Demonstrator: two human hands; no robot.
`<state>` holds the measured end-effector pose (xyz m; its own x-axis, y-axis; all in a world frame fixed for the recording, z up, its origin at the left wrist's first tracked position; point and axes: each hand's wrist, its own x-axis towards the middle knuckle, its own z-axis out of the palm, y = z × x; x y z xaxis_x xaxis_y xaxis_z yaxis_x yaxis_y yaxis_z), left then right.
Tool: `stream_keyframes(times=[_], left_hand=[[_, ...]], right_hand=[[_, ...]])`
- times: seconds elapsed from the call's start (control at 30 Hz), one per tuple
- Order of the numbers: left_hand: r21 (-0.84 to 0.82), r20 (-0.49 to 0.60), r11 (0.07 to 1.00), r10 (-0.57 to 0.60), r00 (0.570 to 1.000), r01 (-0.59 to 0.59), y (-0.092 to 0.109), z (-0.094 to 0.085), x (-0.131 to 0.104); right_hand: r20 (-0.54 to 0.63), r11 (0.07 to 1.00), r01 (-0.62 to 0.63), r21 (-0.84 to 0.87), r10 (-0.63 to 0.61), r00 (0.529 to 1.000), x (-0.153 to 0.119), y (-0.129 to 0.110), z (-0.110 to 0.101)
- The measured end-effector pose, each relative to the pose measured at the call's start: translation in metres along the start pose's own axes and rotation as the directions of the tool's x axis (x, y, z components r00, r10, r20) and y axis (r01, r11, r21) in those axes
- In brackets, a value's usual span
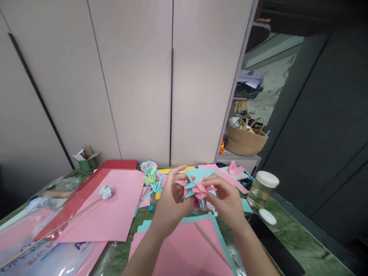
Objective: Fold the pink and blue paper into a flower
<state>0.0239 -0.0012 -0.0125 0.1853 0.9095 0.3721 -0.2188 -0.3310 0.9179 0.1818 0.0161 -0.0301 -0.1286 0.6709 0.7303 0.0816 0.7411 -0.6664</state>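
Above the table's middle, a pink and light-blue folded paper flower (199, 190) with many pointed petals is held between both hands. My left hand (172, 199) curls around its left side and underside, fingers closed on it. From the right, my right hand (225, 197) pinches a pink petal between thumb and fingertips. Part of the flower is hidden by the fingers. Below the hands lie pink sheets (184, 249) over light-blue paper, with a thin stick (211, 239) resting on top.
On the left, a white paper flower on a stick (106, 192) lies across pink paper (123, 214) and a red sheet. Several folded paper flowers (150, 176) sit behind my left hand. To the right are a lidded jar (263, 189), a white oval object (267, 216) and a black phone (276, 245).
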Motion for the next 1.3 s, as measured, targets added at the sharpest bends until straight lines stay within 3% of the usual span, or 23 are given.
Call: stream_keyframes(times=[0.13, 0.3, 0.5, 0.73, 0.97, 1.17, 1.3], left_hand=[[0.097, -0.083, 0.995, 0.023, 0.996, -0.015, -0.009, 0.005, 0.002], [0.062, -0.057, 0.996, 0.065, 0.996, -0.062, -0.003, 0.005, -0.002], [0.035, -0.157, 0.995, 0.096, 0.983, -0.092, -0.006, 0.015, -0.003], [-0.125, -0.04, 0.992, 0.013, 0.999, -0.017, -0.007, 0.013, 0.004], [-0.097, -0.112, 0.995, 0.007, 0.994, -0.018, -0.013, 0.012, 0.01], [0.162, -0.205, 0.964, 0.244, 0.948, -0.213, -0.016, 0.01, 0.004], [0.267, -0.204, 0.923, 0.337, 0.919, -0.279, -0.016, 0.008, -0.002]], right_hand=[[0.003, 0.997, 0.062, -0.052, -0.062, 0.998, 0.001, 0.003, -0.001], [-0.001, 0.987, 0.118, -0.105, -0.119, 0.993, 0.0, 0.003, 0.0], [-0.078, 0.963, 0.202, -0.178, -0.218, 0.973, -0.003, 0.003, 0.002], [-0.121, 0.943, 0.229, -0.243, -0.264, 0.957, -0.003, 0.005, 0.004], [-0.057, 0.928, 0.219, -0.301, -0.247, 0.967, -0.004, -0.001, 0.006], [-0.053, 0.93, 0.186, -0.315, -0.213, 0.976, -0.01, -0.011, 0.004], [-0.05, 0.872, 0.246, -0.423, -0.293, 0.955, -0.013, -0.014, 0.004]])
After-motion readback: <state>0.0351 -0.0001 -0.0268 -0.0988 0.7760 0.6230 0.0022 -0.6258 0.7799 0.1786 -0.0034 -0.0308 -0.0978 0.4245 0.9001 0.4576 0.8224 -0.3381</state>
